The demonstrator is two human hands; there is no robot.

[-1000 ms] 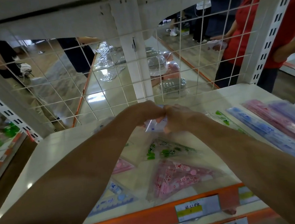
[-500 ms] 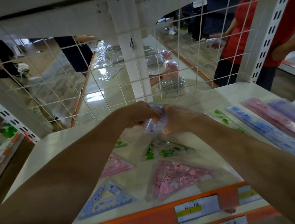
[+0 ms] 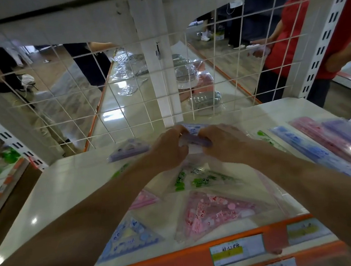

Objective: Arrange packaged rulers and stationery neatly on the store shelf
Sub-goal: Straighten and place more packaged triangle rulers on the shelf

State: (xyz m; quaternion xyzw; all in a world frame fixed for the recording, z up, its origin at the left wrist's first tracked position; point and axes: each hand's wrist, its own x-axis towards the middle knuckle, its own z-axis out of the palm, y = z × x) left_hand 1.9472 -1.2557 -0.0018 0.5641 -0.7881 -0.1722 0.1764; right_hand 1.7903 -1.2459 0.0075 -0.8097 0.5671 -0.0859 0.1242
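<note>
My left hand (image 3: 168,148) and my right hand (image 3: 222,142) meet near the back of the white shelf (image 3: 55,196), and both grip one purple packaged set square (image 3: 194,139). Another purple set square (image 3: 129,150) lies to the left of my hands. In front of them lie a green set square (image 3: 197,179), a big pink one (image 3: 215,212), a small pink one (image 3: 142,200) and a blue one (image 3: 128,238). Long packaged rulers lie at the right: blue (image 3: 305,149), pink (image 3: 328,138) and purple (image 3: 348,130).
A white wire grid (image 3: 125,99) closes the shelf's back. An orange front rail (image 3: 181,261) carries price labels (image 3: 237,250). Behind the grid are another shelf with clear packaged goods (image 3: 205,100) and people standing, one in red (image 3: 289,38).
Both hands have kept hold of the purple package at the shelf's back and shifted it slightly. A second purple set square now shows to the left of my hands.
</note>
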